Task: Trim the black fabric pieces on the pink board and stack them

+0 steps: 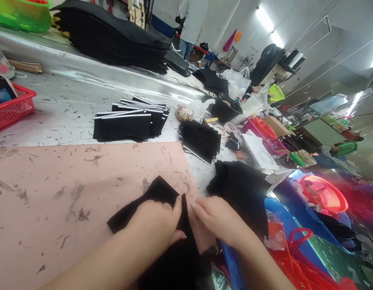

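A folded black fabric piece lies over the right part of a stained pink sheet, its lower part reaching the bottom of the view. My left hand grips this fabric, thumb and forefinger near its upright edge. To the right, my right hand is closed, its fingertips pinched together a little beside that edge. Whatever the pinch may hold is hidden. Beyond the hands sit a stack of black pieces with white edges and a smaller black stack.
The pink sheet covers the near metal table. More black fabric lies right, beside blue bins and a red basket. A tall fabric pile stands at the back; a red tray is left. A person stands far off.
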The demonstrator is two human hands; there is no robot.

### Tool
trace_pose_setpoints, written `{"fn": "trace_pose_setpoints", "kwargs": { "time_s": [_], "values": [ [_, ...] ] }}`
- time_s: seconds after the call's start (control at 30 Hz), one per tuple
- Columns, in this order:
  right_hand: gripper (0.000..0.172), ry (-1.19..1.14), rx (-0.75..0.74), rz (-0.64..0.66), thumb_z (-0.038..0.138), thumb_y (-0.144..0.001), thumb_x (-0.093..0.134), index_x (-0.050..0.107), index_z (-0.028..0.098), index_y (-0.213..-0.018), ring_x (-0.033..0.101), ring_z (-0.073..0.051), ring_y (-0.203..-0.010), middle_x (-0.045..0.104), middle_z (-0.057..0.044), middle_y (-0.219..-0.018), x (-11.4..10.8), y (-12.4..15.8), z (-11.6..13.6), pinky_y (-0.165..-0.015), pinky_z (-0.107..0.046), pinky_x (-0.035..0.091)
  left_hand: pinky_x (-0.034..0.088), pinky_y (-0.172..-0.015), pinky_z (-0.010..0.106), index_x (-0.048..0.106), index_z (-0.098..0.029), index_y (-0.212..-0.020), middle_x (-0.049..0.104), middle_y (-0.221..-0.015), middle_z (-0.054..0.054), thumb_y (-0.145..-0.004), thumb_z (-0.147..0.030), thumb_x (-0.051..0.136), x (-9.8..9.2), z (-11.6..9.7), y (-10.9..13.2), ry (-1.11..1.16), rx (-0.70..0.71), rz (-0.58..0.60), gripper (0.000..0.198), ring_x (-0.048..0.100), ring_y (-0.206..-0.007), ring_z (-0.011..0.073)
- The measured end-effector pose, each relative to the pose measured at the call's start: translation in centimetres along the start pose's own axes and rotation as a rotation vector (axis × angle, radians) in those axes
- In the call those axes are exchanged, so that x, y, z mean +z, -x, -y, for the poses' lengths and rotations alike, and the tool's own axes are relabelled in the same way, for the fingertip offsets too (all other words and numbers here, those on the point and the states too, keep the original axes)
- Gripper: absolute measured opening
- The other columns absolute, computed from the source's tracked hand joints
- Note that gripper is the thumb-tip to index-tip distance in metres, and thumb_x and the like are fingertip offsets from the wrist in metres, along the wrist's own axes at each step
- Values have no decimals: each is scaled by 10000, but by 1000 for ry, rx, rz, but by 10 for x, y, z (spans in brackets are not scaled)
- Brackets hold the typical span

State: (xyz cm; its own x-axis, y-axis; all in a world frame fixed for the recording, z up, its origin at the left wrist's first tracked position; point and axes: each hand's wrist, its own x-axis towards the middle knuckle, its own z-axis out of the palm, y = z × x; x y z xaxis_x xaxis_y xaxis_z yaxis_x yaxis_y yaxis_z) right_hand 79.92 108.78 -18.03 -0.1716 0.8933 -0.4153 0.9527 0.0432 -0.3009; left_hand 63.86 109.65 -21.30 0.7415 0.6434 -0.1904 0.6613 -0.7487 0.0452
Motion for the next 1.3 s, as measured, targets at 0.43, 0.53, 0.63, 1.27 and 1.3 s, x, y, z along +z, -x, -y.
{"fn": "trace_pose_setpoints", "kwargs": {
  "time_s": [0.43,0.53,0.63,1.27,1.3],
  "values": [
    [124,-775,-300,35,275,-778,491,381,226,-747,507,-166,-721,511,9,-735,39,22,0,-662,-264,423,491,-752,334,623,-167,-989,633,-1023,60,-926,-318,387,-32,144,15,350,-608,-207,287,605,-887,188],
    [146,-786,-304,-62,305,-774,479,365,230,-722,489,-161,-705,480,19,-713,26,-6,7,-654,-273,415,488,-832,424,539,-156,-1125,568,-1143,84,-880,-338,516,-31,186,0,301,-779,-257,306,572,-984,209],
    [174,-776,-238,-204,360,-770,465,355,236,-717,482,-158,-620,490,30,-668,14,-42,6,-594,-287,414,477,-865,448,530,-165,-1145,540,-1191,87,-862,-317,552,-25,207,-13,283,-883,-271,322,549,-1037,226],
    [151,-319,-869,-824,99,-863,448,539,188,-945,623,-167,-832,648,-59,-872,7,-1,73,-854,-367,482,429,-533,198,573,-183,-663,558,-616,-39,-672,-333,587,-46,34,80,1243,-555,-535,151,511,-585,101],
    [135,-400,-862,-727,104,-864,440,537,194,-889,610,-145,-727,629,-29,-781,10,3,77,-744,-306,509,427,-535,199,581,-179,-669,558,-622,-33,-670,-349,589,-42,25,88,1358,-554,-538,170,504,-586,100]
  ]
}}
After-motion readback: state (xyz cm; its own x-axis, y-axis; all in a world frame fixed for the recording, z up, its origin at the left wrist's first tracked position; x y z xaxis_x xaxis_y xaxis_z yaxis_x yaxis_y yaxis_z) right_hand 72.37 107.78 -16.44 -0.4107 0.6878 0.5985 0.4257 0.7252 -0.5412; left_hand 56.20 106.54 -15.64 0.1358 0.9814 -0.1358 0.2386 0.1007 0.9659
